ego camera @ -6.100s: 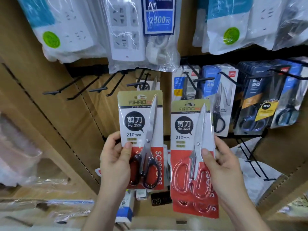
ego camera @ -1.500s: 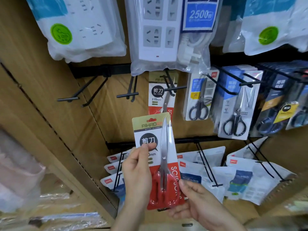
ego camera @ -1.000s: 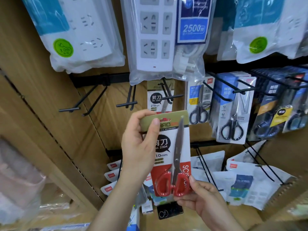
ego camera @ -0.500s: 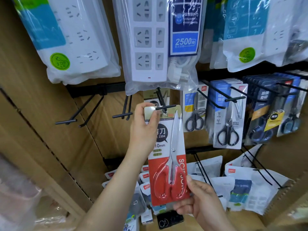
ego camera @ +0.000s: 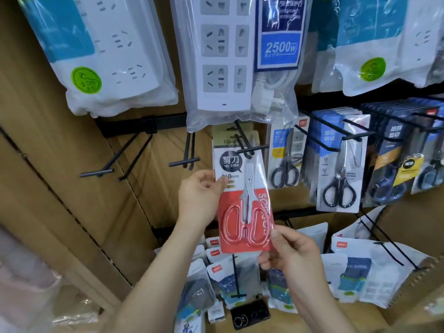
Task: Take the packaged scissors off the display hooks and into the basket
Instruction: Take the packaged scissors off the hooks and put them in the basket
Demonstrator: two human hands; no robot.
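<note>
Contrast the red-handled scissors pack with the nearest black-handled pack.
The red pack has red handles; the black pack, black ones. The red pack's card is part red; the black pack's, part blue. The left hand and right hand hold the red pack; the black pack hangs untouched. Both show blades pointing up.

Your pack [ego camera: 254,205] is white above and red below, with a black label [ego camera: 230,162] and red handles [ego camera: 245,227]. The scissors [ego camera: 284,175] beside it are black-handled; the left strip [ego camera: 127,68] is white, its sticker [ego camera: 86,80] green.

The red scissors pack [ego camera: 242,205] now on the hook [ego camera: 256,148], left hand [ego camera: 199,198] lower
</note>
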